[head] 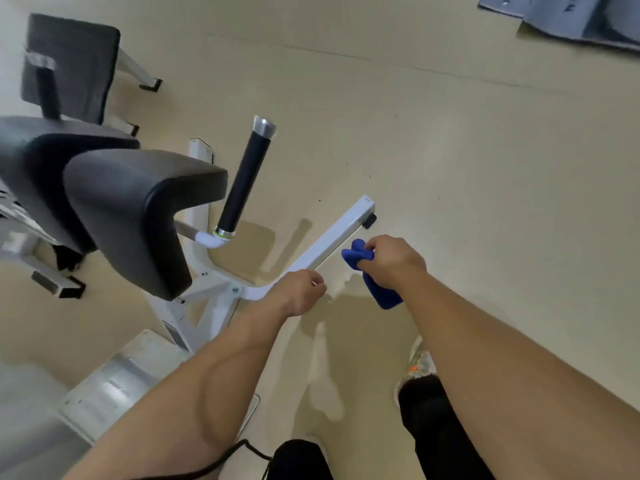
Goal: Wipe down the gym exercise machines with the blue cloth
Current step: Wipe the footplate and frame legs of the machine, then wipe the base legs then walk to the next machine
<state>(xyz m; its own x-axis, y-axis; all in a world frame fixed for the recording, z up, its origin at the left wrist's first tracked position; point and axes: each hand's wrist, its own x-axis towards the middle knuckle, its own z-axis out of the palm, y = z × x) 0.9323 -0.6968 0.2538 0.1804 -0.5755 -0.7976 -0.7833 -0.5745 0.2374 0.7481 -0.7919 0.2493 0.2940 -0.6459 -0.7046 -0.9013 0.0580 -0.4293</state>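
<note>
Nearest you: your shoe is planting on the beige floor, to the right of the machine's steel footplate. Both forearms are reaching forward and down, which suggests you are bending over the base.

Your left hand is sitting over the bend of the white base leg, knuckles up, fingers curling under. Whether they are gripping the tube or only touching it, you cannot tell from here. It is likely bracing you.

Your right hand, slightly farther out, is clenching the blue cloth in a bunched wad. One end is poking out ahead of the fingers and the tail is hanging below the wrist. The cloth is lying just beside the leg's right flank, apparently lining up for a pass toward the capped end.

Beyond: the black grip handle is angling up from the frame, and the black seat pad is overhanging at left. Farther off are a second pad and a grey machine base.
</note>
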